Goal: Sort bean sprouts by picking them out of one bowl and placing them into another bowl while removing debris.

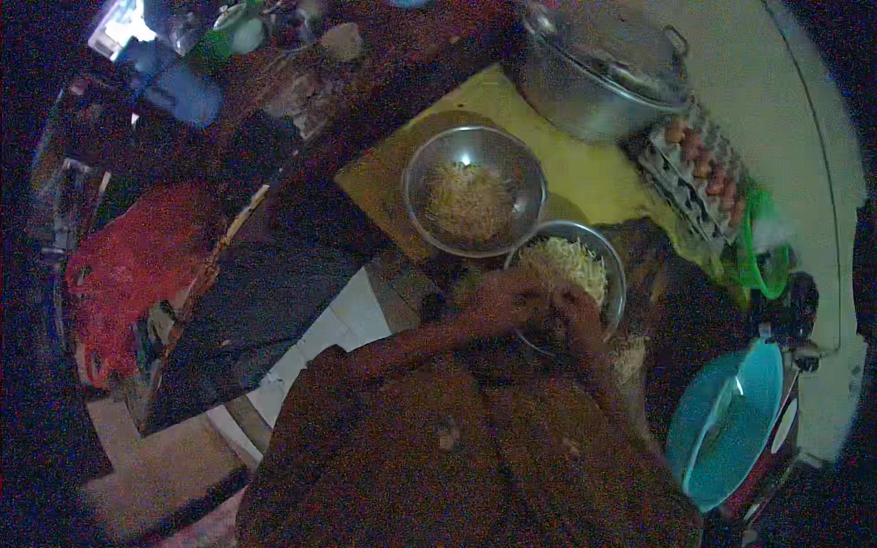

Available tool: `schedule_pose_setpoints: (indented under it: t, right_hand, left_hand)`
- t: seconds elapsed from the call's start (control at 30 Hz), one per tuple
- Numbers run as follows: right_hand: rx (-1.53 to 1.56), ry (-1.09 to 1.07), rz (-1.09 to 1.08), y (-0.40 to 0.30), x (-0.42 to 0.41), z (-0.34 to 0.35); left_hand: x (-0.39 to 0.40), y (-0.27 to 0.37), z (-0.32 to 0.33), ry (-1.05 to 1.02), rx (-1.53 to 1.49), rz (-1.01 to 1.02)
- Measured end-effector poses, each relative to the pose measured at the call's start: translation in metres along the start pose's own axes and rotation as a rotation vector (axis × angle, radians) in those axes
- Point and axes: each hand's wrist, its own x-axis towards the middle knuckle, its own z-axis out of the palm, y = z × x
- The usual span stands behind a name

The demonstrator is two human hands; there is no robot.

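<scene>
My left hand (510, 296) and my right hand (579, 307) are close together over the near metal bowl (620, 274), fingers bent inward. This bowl holds a heap of pale thin strands (569, 259) that look like bean sprouts. Blur and poor light hide whether anything is pinched between my fingers. Just beyond, nearly touching it, stands a second metal bowl (419, 205) with a lower, browner-looking pile of similar strands (469, 198) at its bottom.
Under the far bowl lies a yellow sheet (582, 178). A large lidded pot (575, 89) stands behind it. To the right are an egg tray (685, 195) with several eggs, a green-rimmed container (757, 240) and a turquoise basin (726, 418). A red plastic bag (144, 253) is at left.
</scene>
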Motion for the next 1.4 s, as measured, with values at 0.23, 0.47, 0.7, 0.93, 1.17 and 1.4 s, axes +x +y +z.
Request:
schedule_pose_setpoints:
  t: [0.23, 0.47, 0.7, 0.93, 1.17, 1.4]
  right_hand:
    - [0.190, 0.031, -0.048, 0.012, 0.012, -0.048]
    - [-0.048, 0.359, -0.273, 0.031, -0.021, -0.126]
    - [-0.717, 0.722, -0.360, -0.009, -0.049, -0.124]
    - [-0.208, 0.125, -0.540, -0.044, -0.031, -0.041]
    - [-0.368, 0.113, -0.590, -0.040, -0.024, -0.026]
    - [-0.359, 0.215, -0.734, -0.032, -0.018, -0.021]
  left_hand:
    - [-0.013, 0.003, -0.007, 0.136, -1.068, -0.440]
    - [-0.015, 0.019, -0.009, 0.161, -1.353, -0.532]
    - [-0.004, 0.030, -0.001, 0.148, -1.282, -0.474]
    - [0.005, 0.062, -0.005, 0.067, -0.620, -0.402]
    - [0.005, 0.067, -0.002, 0.110, -0.769, -0.583]
    - [0.003, 0.041, 0.016, 0.152, -0.859, -0.593]
